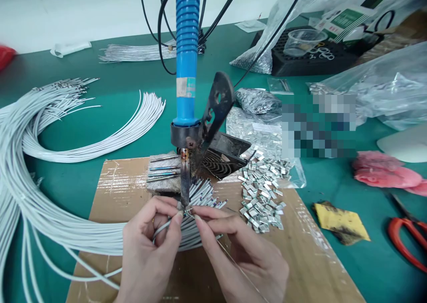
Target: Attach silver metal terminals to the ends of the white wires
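A soldering iron (187, 103) with a blue handle hangs tip down in a black metal bracket (213, 116). Right under its tip, my left hand (151, 245) pinches the end of a white cable (162, 228). My right hand (243, 254) meets it there, fingers closed on a thin solder wire (238, 267) that trails to the lower right. A small shiny metal piece (188, 211) sits between both sets of fingertips; which hand grips it is unclear. Behind the hands lies a thick bundle of white cables (96, 236), their ends under the iron.
Loose metal pieces (262, 196) are heaped on the cardboard (300, 258) to the right. Beyond them lie plastic bags (256, 125). A dirty yellow sponge (340, 221) and red-handled scissors (403, 236) rest at far right. More cables (133, 131) curl at left.
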Action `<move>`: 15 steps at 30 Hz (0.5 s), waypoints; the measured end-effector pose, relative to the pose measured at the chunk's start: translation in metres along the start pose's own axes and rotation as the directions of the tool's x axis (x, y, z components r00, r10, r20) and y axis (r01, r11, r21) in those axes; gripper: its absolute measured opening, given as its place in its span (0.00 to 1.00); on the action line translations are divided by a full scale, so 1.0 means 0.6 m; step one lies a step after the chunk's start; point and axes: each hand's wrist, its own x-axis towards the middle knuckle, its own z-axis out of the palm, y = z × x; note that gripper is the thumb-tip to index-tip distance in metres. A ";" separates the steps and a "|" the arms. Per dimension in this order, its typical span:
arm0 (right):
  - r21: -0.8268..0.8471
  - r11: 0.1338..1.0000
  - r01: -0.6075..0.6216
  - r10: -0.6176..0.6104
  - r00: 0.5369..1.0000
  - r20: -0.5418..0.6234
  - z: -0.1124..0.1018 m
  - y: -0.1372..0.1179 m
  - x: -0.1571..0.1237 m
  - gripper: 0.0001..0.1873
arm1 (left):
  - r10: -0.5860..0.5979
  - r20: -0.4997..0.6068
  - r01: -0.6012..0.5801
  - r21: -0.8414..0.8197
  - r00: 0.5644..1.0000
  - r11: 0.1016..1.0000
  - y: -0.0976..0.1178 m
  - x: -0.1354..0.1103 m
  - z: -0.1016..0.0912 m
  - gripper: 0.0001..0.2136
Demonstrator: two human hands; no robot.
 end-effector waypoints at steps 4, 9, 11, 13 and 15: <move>0.035 0.999 -0.037 0.037 0.999 -0.010 0.003 0.000 -0.008 0.09 | -0.028 0.056 0.027 0.005 0.998 1.000 -0.005 0.001 -0.005 0.07; 0.063 0.993 -0.098 0.102 0.992 -0.077 -0.013 0.002 -0.010 0.06 | -0.092 0.050 0.093 -0.007 0.994 0.996 -0.013 -0.025 0.002 0.07; 0.081 0.991 -0.105 0.118 0.977 -0.178 -0.037 0.006 -0.003 0.05 | -0.093 0.043 0.092 0.041 0.995 0.995 -0.020 -0.047 0.007 0.09; 0.157 0.983 -0.100 0.141 0.951 -0.274 -0.070 0.012 0.007 0.09 | -0.021 0.144 0.003 0.125 0.989 0.992 -0.030 -0.069 0.007 0.09; 0.296 0.949 -0.106 0.204 0.924 -0.323 -0.106 0.020 0.015 0.18 | 0.152 0.311 -0.225 0.214 0.938 0.951 -0.043 -0.086 0.000 0.07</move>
